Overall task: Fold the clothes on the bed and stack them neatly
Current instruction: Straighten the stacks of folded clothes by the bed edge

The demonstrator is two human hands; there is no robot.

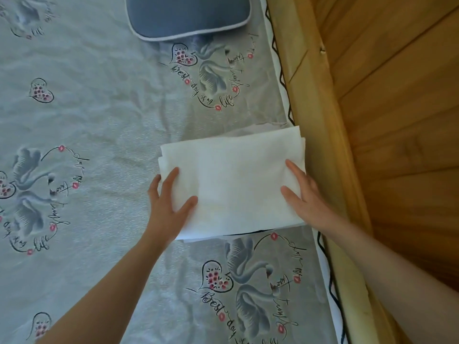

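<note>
Two hands on one folded white garment (231, 180), near the bed's right edge. Garment is folded into a rough rectangle, several layers visible at its left and near edges. A thin dark strip shows under its near edge; cannot tell what it is. More white fabric (250, 129) pokes out behind the far edge, crumpled, partly hidden.

Left hand (169, 207) at the garment's near-left corner. Fingers (171, 178) spread and fairly straight, thumb lying on top of the cloth, the other fingers along the left edge. Cannot tell whether any fingertips go under the layers.

Right hand (301, 194) lies flat on the garment's right side, fingers straight and held loosely together, thumb apart and pointing toward the cloth's middle. Palm rests down on the fabric, close to the bed's right edge.

Bed (104, 115) covered by a grey sheet printed with swans, hearts and script lettering. Blue pillow (188, 16) with pale piping at the far edge, well apart from the garment. Wooden bed frame (320, 135) runs along the right edge, wood-panelled wall (402, 95) beyond it.
</note>
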